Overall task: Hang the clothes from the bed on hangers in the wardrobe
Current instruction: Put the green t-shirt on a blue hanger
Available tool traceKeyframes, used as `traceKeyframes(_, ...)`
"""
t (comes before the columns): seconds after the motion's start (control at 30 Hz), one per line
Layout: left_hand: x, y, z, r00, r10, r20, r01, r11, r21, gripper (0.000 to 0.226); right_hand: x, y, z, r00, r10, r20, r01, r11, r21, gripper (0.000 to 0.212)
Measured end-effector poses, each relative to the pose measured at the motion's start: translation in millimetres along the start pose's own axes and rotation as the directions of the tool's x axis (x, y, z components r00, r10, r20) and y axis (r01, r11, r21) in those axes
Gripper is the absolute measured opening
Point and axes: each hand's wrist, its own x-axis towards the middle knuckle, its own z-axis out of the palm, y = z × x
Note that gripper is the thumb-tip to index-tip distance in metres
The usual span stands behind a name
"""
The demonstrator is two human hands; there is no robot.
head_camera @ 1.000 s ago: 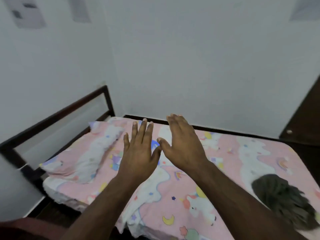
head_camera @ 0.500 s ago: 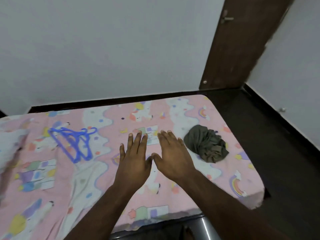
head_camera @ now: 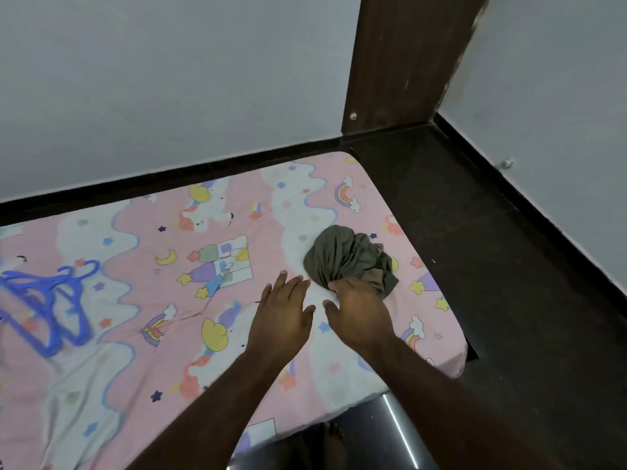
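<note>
1. A bed (head_camera: 142, 334) fills the lower left and centre of the head-camera view, covered with a pink and white sheet printed with unicorns, rainbows, stars and moons.
2. A crumpled olive-green garment (head_camera: 349, 254) lies bunched in a heap on the bed, near the bed's far right corner and close to its right edge.
3. The right hand (head_camera: 359, 313) reaches out from the near side of the bed, palm down. Its fingertips meet the near edge of the garment, and the cloth looks gathered toward them. The fingers are curled out of sight into the folds, so the view suggests a pinch on the fabric but does not show it plainly.
4. The left hand (head_camera: 283, 317) hovers palm down over the bed, just beside the right hand and near the garment without touching it. Its fingers are straight and held loosely together, holding nothing.
5. A small pile of blue plastic hangers (head_camera: 51, 300) lies on the bed, far to the left of the garment, near the left edge of the view.
6. Past the far side of the bed is a pale grey wall (head_camera: 169, 79).
7. Beyond the bed's far right corner stands a dark brown wooden panel (head_camera: 400, 56), and a dark floor (head_camera: 492, 249) runs along the bed's right side.
</note>
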Motion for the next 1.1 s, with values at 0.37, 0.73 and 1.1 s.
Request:
traceKeyframes(0.37, 101.8, -24.6, 71.9, 0.971, -0.101, 0.217, 0.144, 0.971, -0.192, 0.031, 93.8, 69.3, 13.1, 0.931, 0.365, -0.018, -0.363, 0.928, 0.089, 0.035)
traceKeyframes(0.73, 203.7, -39.9, 176.2, 0.951, -0.160, 0.265, 0.204, 0.967, -0.151, 0.017, 203.4, 149.8, 105.5, 0.860, 0.498, 0.113, -0.510, 0.828, 0.232, 0.021)
traceKeyframes(1.1, 251.9, -39.1, 250.3, 0.887, -0.403, 0.226, 0.456, 0.842, -0.289, 0.016, 252.6, 186.0, 170.3, 0.886, 0.463, 0.037, -0.458, 0.859, 0.228, 0.023)
